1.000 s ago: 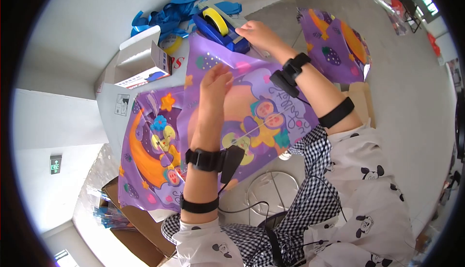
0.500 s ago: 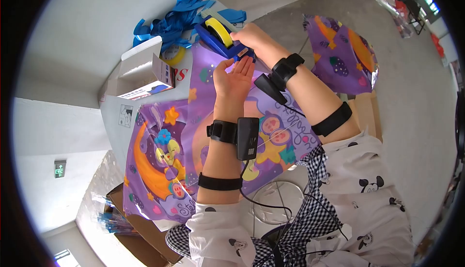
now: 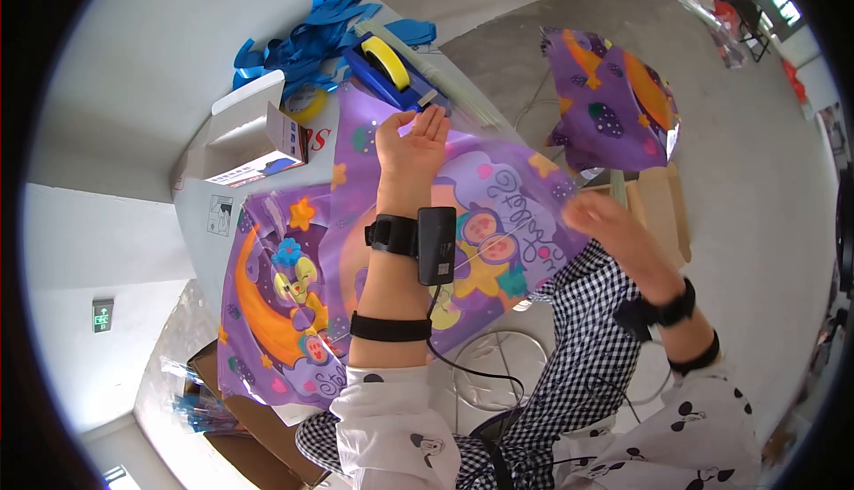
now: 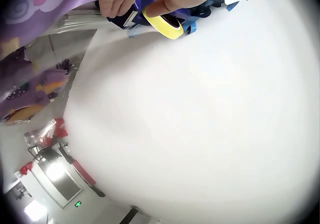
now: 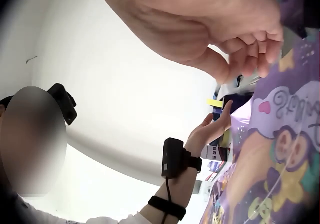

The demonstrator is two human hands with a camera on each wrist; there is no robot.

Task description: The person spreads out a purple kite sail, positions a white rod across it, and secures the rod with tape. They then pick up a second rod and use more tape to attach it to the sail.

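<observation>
In the head view, my left hand (image 3: 411,148) lies palm up, fingers straight, at the cutter end of a blue tape dispenser (image 3: 366,74). Its thumb overlaps the yellow tape roll (image 4: 169,28) in the left wrist view. A clear, blurred strip of tape (image 4: 47,64) runs away from the dispenser. My right hand (image 3: 600,216), blurred by motion, is out by the right end of the purple printed plastic sheet (image 3: 485,174). Thumb and bent fingers come together at the strip's far end; the pinched part is hidden. Beneath it lies a second printed sheet (image 3: 276,312).
An opened white carton (image 3: 258,148) stands on the grey table, near blue ribbons (image 3: 311,36) and a loose tape roll (image 3: 304,103). Thin clear sticks (image 3: 454,90) lie beyond the dispenser. Another purple sheet (image 3: 614,103) hangs at the right, above a cardboard box (image 3: 663,201).
My left hand has turned palm up and come to the dispenser's end. My right hand has left the dispenser and swung right and toward me, drawing out the strip.
</observation>
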